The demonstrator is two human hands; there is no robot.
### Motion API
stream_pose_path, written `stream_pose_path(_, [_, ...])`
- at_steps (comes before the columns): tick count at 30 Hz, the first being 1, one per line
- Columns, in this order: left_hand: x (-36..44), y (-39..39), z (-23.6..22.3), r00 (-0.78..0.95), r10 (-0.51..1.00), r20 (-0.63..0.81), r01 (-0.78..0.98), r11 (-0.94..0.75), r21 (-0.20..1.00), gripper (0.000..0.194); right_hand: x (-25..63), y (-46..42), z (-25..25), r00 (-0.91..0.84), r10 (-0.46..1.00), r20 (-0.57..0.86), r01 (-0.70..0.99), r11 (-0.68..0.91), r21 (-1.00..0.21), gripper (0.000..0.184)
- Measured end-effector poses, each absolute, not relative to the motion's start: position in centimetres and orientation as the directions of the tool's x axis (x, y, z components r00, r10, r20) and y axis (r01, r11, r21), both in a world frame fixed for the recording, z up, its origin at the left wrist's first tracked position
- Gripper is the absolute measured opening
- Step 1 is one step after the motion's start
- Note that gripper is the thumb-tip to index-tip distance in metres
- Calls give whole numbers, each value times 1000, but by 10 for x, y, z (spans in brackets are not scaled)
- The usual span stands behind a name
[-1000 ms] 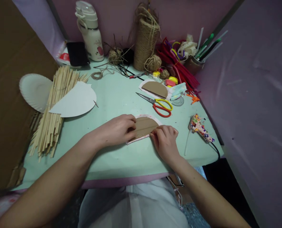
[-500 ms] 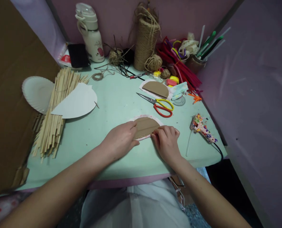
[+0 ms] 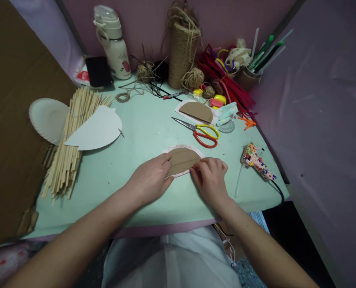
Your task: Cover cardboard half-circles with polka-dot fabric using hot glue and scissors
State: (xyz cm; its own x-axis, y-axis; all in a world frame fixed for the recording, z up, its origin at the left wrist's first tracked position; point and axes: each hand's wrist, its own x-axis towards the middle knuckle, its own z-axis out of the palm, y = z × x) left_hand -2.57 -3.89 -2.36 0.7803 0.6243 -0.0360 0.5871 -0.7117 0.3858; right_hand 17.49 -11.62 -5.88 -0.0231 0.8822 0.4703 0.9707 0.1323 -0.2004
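A half-round cardboard piece (image 3: 183, 160) lies on the table on a slightly larger pale fabric or paper piece, whose pinkish-white border (image 3: 178, 147) shows around it. At its left end my left hand (image 3: 154, 174) is closed on the edge, fingers on top and thumb at the near side. My right hand (image 3: 210, 176) pinches the border at the near right corner, fingers curled. Behind them, scissors (image 3: 195, 130) with yellow and red handles lie open. Beyond the scissors is a second half-round cardboard piece (image 3: 196, 111) on a white backing.
A glue gun (image 3: 257, 160) lies at right, its cord over the table edge. Wooden sticks (image 3: 66, 156) and a white paper shape (image 3: 96, 130) are at left, beside a paper plate (image 3: 47, 118). A bottle (image 3: 118, 56), twine roll (image 3: 182, 56) and red pipe cleaners (image 3: 237, 94) line the back.
Both hands stay on the cardboard piece with almost no movement. The view has shifted very slightly.
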Motion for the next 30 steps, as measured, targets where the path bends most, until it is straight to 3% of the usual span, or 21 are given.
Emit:
stream_pose_path(5, [-27,-40,-28,775,631,8,577,-713,399,25,173,-134,-52,-47,813,581,942,230,-246,4])
stream_pose_path(9, [-28,-40,-30,772,635,24,573,-712,405,25,160,-155,-53,-152,864,480,915,307,-261,11])
stream_pose_path(16, [-29,-40,-31,774,632,33,562,-710,424,26,138,-164,-59,-165,949,268,954,223,-202,43])
stream_pose_path(30, [-30,-39,-30,776,629,49,547,-710,443,29,139,-163,-61,-165,947,274,958,220,-185,48])
